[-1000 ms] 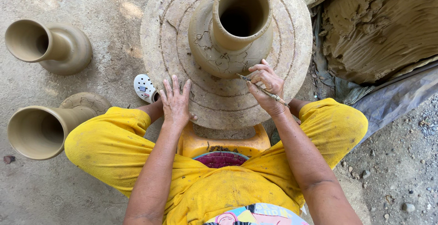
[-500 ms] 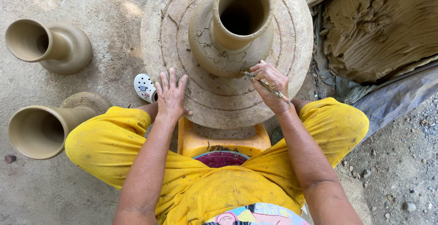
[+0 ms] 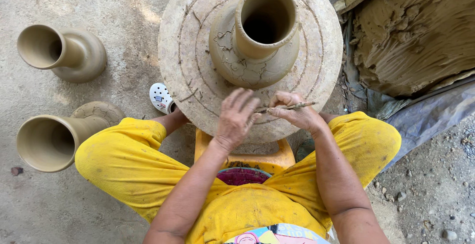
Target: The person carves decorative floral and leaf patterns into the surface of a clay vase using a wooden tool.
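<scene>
A tall-necked clay vase (image 3: 257,41) stands in the middle of a round clay-smeared wheel (image 3: 183,51); its shoulder bears carved lines. My right hand (image 3: 296,114) pinches a thin wooden stick tool (image 3: 292,107) that lies across the wheel's near edge, pointing left. My left hand (image 3: 236,118) rests flat on the near part of the wheel with fingers spread, its fingertips close to the tool's tip and to my right hand. Both hands are just below the vase's base, not touching it.
Two finished clay vases (image 3: 62,51) (image 3: 59,137) lie on the dirt floor at left. A white clog (image 3: 161,97) sits beside the wheel. A big lump of raw clay (image 3: 415,31) lies on plastic sheeting at right. My knees in yellow trousers flank an orange stool (image 3: 242,157).
My left hand has slid to the right along the wheel's edge until it meets my right hand. The right hand with the stick tool has shifted slightly left and turned the tool level.
</scene>
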